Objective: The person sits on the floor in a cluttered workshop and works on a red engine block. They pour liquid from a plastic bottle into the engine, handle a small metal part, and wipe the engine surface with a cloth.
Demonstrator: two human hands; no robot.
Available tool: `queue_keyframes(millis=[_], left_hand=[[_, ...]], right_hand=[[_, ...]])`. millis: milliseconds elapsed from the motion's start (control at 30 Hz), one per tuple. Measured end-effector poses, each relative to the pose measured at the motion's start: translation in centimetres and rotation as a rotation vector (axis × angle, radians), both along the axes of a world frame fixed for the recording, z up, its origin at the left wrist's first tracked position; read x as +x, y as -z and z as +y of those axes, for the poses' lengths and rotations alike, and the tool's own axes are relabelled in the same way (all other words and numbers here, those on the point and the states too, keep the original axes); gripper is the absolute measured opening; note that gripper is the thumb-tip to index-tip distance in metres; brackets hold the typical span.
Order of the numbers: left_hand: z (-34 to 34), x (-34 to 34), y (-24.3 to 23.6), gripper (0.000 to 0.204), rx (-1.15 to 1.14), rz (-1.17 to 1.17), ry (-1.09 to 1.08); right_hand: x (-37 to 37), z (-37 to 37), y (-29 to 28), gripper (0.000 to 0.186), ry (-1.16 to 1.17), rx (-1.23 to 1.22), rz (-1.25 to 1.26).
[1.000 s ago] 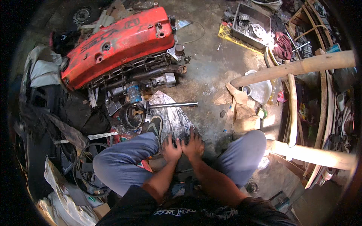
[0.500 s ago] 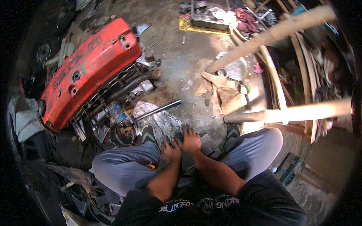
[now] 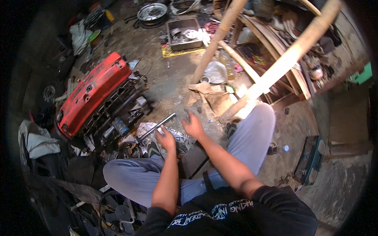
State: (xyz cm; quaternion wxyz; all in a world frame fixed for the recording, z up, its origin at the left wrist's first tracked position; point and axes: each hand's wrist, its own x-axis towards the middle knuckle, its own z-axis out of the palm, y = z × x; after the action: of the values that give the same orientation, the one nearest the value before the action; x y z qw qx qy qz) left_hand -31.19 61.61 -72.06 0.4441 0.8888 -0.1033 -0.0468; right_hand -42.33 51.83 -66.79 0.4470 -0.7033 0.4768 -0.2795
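My left hand (image 3: 165,140) is over a pale printed sheet (image 3: 180,136) on the floor, beside a shiny metal bar (image 3: 162,124). Its thumb and fingers are apart, with a small pale patch between them that I cannot make out. Farther right, my right hand (image 3: 192,125) is raised over the floor, thumb and forefinger spread, nothing visible between them. Both hands are apart from each other, between my bent knees. To the left lies an engine head with a red valve cover (image 3: 93,90), dark metal parts along its near side and a blue cylindrical filter (image 3: 120,128).
Brown cardboard (image 3: 218,101) lies beyond my right hand, under wooden poles (image 3: 287,59). A metal tray of parts (image 3: 183,34) and a wheel rim (image 3: 152,12) are at the back. A dark green tool case (image 3: 308,160) is at right, a black fan (image 3: 121,212) at lower left.
My hands, close together low between my knees before, have moved apart and forward. The view has shifted, showing more of the back and the right side.
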Motion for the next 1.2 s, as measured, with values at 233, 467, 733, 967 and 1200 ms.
queue_keyframes(millis=[233, 467, 733, 967, 1200], left_hand=[[-6.9, -3.1, -19.1, 0.052, -0.535, -0.294, 0.544], [-12.7, -22.9, -28.5, 0.073, -0.613, -0.509, 1.403], [-11.5, -35.6, -9.8, 0.082, -0.067, -0.216, 1.863], [-11.7, -38.0, -9.7, 0.087, 0.460, -0.292, 2.096], [-10.4, -37.8, -7.8, 0.091, 0.462, -0.339, 2.179]], right_hand=[[-15.3, -5.8, -23.6, 0.047, 0.165, -0.391, -0.302], [-38.8, -0.8, -24.1, 0.044, 0.704, -0.475, -0.045], [-44.9, 6.8, -10.4, 0.072, 1.014, -0.032, 0.306], [-49.0, 6.5, -2.0, 0.068, 1.133, 0.067, 0.386], [-43.8, 4.6, -5.8, 0.050, 1.037, 0.147, 0.450]])
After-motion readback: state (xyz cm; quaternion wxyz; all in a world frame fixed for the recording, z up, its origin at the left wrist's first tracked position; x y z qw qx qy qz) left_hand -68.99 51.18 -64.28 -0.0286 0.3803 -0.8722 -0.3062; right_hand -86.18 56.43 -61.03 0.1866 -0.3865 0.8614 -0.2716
